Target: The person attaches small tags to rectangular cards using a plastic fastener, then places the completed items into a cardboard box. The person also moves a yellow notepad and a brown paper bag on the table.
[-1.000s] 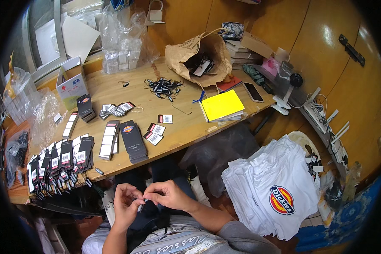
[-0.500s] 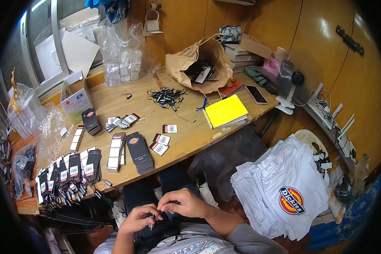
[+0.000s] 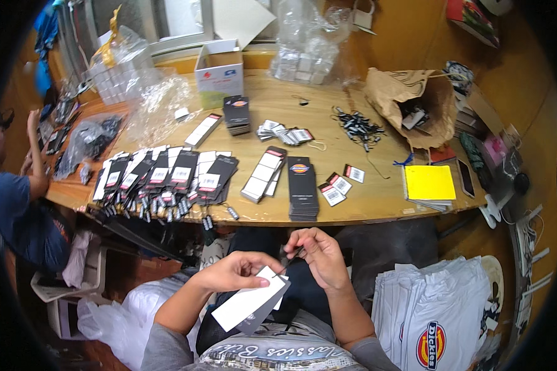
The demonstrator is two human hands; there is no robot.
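Note:
Over my lap, my left hand [image 3: 238,272] pinches a few hang tags [image 3: 241,307], white and dark grey, fanned slightly and hanging down. Just to its right, my right hand [image 3: 320,256] has its fingertips closed on a thin dark tag cord [image 3: 285,258] near the tags' holed ends; the exact grip is hard to make out. On the table ahead stand a stack of black tags [image 3: 302,188] and a stack of white tags [image 3: 263,176]. Small barcode labels [image 3: 334,190] lie to their right. Farther back is a tangle of black cords [image 3: 358,130].
Strung tags [image 3: 167,173] overlap along the table's front left edge, cords hanging over. A brown paper bag [image 3: 384,93], a yellow notebook [image 3: 430,183] and a phone [image 3: 466,178] lie right. White folded shirts [image 3: 439,297] are stacked at lower right. Another person [image 3: 25,210] sits at left.
The view has swung left, bringing the other person into sight. My hands have moved slightly apart, and the tags, barely seen before, now show their broad faces in my left hand.

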